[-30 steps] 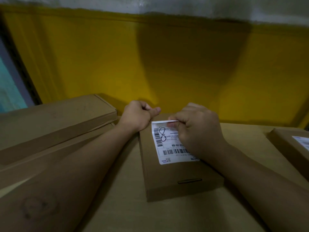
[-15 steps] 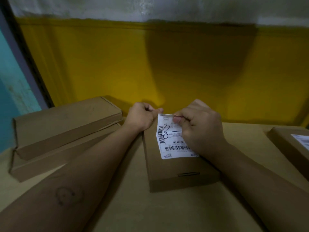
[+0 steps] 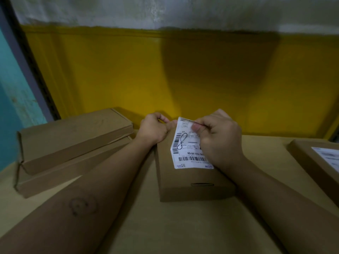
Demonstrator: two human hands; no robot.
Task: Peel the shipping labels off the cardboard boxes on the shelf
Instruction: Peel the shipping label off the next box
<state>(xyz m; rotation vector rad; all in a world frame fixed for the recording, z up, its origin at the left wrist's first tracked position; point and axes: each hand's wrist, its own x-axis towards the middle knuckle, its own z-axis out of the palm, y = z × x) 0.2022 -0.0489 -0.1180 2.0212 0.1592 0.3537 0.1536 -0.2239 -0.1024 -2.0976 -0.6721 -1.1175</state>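
Here's the white paper shipping label (image 3: 187,149) with its barcodes, lying on the lid of the small flat brown cardboard box (image 3: 183,187) in the middle of the shelf (image 3: 165,228), and its far edge is lifted clear of the cardboard. That label is thin, light and floppy, stuck down by its back, so I'd judge it tears easily if yanked. The place to take it is right at that loose far edge, then peel low and slow toward the near end. The right grip (image 3: 220,138) is there now, thumb (image 3: 196,127) and forefinger pinching the raised edge, wrist lying over the label's right side, forearm coming in from lower right. The left grip (image 3: 154,129) sits curled at the box's far left corner, forearm slanting in from lower left. It looks like a brace on a light box, but whether it truly clamps the corner I cannot tell. To the left, two long brown boxes (image 3: 73,136) are stacked, and at the right edge another brown box (image 3: 308,162) carries its own label
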